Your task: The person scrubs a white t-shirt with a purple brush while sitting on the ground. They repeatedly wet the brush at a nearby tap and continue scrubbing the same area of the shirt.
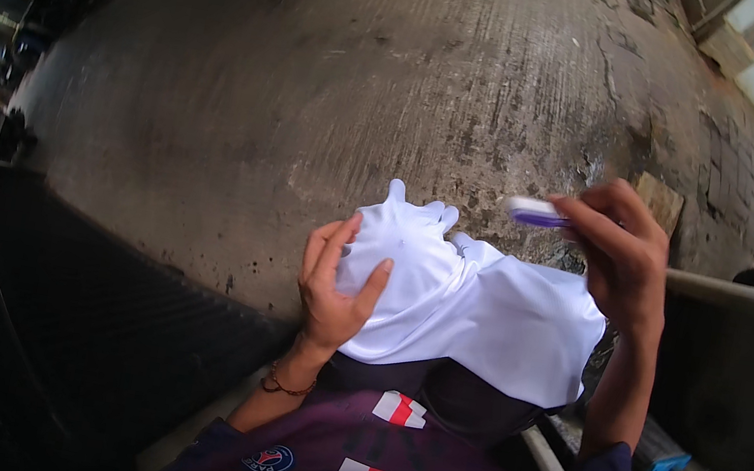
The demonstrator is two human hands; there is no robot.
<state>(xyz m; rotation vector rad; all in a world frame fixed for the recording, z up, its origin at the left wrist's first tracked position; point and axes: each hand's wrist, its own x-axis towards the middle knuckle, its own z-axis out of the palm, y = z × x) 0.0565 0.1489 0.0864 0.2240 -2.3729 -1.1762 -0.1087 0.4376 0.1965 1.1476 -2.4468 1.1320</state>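
Observation:
White, shiny cloth lies draped across my lap, gathered into folds near its middle. Several finger-like nubs stick up along the far edge of its left part. My left hand rests at the left side of this bunched part, thumb and fingers apart and touching the fabric. Raised above the right end of the cloth, my right hand is closed. Between its thumb and fingers is a small white-and-purple oblong thing, its outer end pointing left. Motion blur hides what kind of thing it is.
A rough, stained concrete floor stretches out ahead. A dark ribbed surface lies to my left. Near my right hand is a wooden block, and beside my right arm a pale ledge. Lower right sits a blue-ended item.

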